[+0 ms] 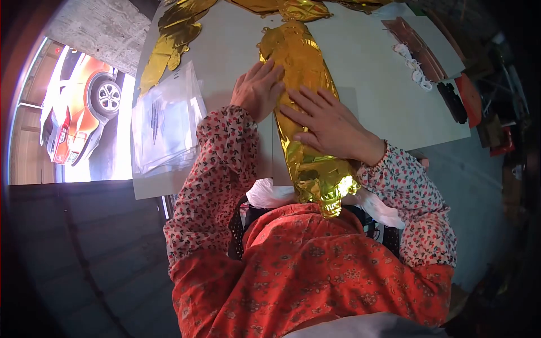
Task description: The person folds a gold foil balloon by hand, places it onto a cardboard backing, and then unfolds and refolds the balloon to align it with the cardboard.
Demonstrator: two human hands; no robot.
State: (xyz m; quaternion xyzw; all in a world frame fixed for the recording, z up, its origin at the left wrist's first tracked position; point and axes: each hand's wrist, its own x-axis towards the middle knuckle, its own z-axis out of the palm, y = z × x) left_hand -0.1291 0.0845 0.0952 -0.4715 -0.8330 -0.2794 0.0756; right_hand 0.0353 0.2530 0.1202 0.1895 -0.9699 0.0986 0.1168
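A long, shiny gold foil piece (307,163), flat and crinkled, lies lengthwise over the table and hangs past its near edge toward my lap. My left hand (259,89) rests at the foil's left edge, fingers stretched out and pointing away from me. Across the middle of the foil lies my right hand (329,124), palm down with fingers spread. Neither hand grips anything. What is under the palms is hidden.
Clear plastic bags (169,121) with printing are stacked at the left. More gold foil (172,42) lies at the far left and along the back. Toward the right are a brown strip (414,48), white cord (414,67) and a black object (452,103). An orange car (90,101) stands outside.
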